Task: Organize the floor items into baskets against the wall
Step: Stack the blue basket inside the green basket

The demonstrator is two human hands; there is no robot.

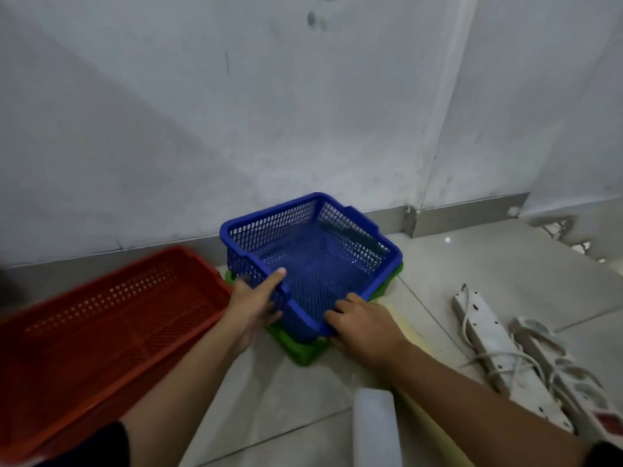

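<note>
A blue mesh basket [303,230] sits nested on a green basket [303,352], close to the wall. My left hand [251,303] grips the blue basket's near left rim, thumb over the edge. On the near right corner of that rim, my right hand [364,323] holds it with fingers curled. The blue basket holds nothing. A long red mesh basket [101,328] lies on the floor to the left, also with nothing in it.
Two white power strips [485,335] with tangled cords lie on the tiled floor at the right. A white roll [376,426] and a yellowish sheet [418,335] lie under my right forearm. The grey wall and its metal skirting [468,214] run behind the baskets.
</note>
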